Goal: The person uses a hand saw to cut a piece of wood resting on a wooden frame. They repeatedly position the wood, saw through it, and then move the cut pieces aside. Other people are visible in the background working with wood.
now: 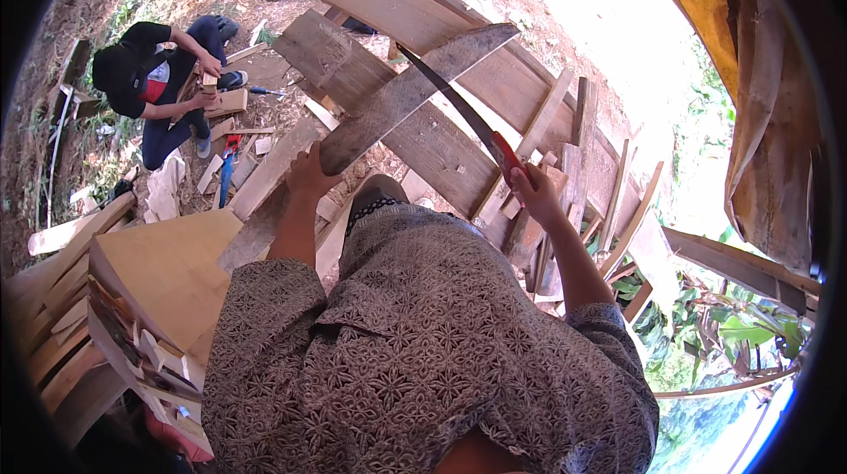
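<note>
Red-handled and dark-bladed, a curved handsaw is clasped in the right hand, right of frame centre. The left hand grasps the lower end of a weathered grey-brown wooden board at upper centre.

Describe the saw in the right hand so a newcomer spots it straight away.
The patterned shirt fills the lower middle; follow its right sleeve up to the right hand. Clasped there is the saw, slanting up and left over the planks. Its slim, dark, tapering blade and red handle set it apart from the broad wood around it.
</note>
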A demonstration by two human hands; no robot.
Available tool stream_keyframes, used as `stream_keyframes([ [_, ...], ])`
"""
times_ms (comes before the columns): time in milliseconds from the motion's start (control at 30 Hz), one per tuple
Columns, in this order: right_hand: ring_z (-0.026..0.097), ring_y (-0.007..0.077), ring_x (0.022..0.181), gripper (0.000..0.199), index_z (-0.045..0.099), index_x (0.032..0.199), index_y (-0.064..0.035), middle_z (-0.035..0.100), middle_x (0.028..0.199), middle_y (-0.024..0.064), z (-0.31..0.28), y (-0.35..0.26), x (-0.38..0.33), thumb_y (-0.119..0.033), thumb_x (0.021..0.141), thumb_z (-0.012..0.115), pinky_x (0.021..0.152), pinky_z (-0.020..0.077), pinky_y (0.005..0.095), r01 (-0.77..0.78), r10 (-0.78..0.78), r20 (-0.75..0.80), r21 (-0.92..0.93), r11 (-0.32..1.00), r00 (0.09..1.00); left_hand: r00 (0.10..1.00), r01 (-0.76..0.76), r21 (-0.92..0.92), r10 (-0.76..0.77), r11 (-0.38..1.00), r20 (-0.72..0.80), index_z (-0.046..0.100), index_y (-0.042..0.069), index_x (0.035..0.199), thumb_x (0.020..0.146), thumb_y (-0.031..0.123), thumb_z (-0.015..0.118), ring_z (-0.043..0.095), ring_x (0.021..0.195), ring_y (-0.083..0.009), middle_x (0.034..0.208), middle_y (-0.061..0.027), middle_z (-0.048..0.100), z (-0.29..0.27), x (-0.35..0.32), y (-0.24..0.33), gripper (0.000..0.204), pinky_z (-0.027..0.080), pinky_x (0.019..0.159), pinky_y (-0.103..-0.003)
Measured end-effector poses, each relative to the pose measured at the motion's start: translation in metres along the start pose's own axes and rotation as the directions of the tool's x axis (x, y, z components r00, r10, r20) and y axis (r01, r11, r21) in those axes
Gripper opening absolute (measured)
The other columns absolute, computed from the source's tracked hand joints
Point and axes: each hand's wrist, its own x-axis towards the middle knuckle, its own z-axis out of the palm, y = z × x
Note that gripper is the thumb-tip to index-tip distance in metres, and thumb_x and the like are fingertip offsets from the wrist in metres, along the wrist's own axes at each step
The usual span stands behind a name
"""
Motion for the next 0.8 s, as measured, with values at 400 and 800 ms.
stream_keyframes([
  [400, 0.057, 0.0086, 0.067, 0.037, 0.065, 0.099, -0.0046, 0.061, 0.076, -0.0007, 0.006, 0.017, 0.011, -0.041, 0.104, 0.059, 0.055, 0.0445, 0.0255, 0.077, -0.084, -0.048, -0.121, 0.990, 0.995, 0.998, 0.026, -0.117, -0.033, 0.993, -0.053, 0.033, 0.027, 0.157, 0.067, 0.057, 0.087, 0.050, 0.133, -0.0365, 0.145, -0.0157, 0.050, 0.000, -0.012, -0.007, 0.110, 0.035, 0.108, -0.065],
  [800, 0.058, 0.0179, 0.070, 0.035, 0.073, 0.108, 0.0012, 0.066, 0.082, 0.0086, 0.033, -0.036, 0.000, -0.030, 0.101, 0.058, 0.062, 0.0443, 0.0349, 0.270, -0.364, -0.146, -0.439, 0.857, 0.920, 0.942, -0.181, -0.317, 0.072, 0.931, -0.327, 0.060, 0.015, 0.134, 0.075, 0.042, 0.079, 0.053, 0.129, -0.0351, 0.131, -0.0153, 0.061, 0.017, -0.068, -0.037, 0.067, 0.033, 0.112, -0.060],
])
